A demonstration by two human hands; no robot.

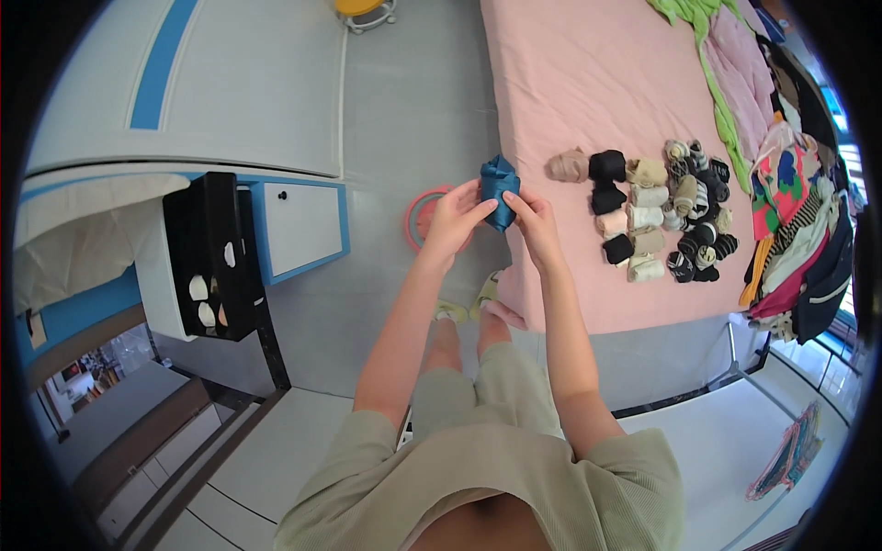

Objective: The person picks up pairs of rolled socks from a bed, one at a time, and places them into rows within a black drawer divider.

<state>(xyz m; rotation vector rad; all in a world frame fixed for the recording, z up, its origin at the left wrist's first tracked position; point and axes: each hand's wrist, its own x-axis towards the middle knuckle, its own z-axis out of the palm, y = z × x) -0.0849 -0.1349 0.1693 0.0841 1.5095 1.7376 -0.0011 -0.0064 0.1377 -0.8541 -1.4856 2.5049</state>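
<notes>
Between my two hands is a shiny blue cloth (pixel 499 188), rolled into a small bundle. The fingers of my left hand (pixel 457 216) pinch its left side. My right hand (pixel 535 223) grips its right side, with the thumb on the front. The bundle is in the air beside the edge of the bed (pixel 588 303). Right of my hands, rolled socks (pixel 647 217) in black, beige and white lie in rows on the pink sheet. A looser cluster of dark and striped sock rolls (pixel 703 234) sits just beyond them.
Below my hands a pink basin (pixel 412 220) stands on the grey floor. At left, a black-lined drawer (pixel 241 266) is pulled out beside a blue-edged cabinet door (pixel 303 220). Clothes (pixel 808 230) are piled along the bed's right side. A yellow stool (pixel 360 7) stands far ahead.
</notes>
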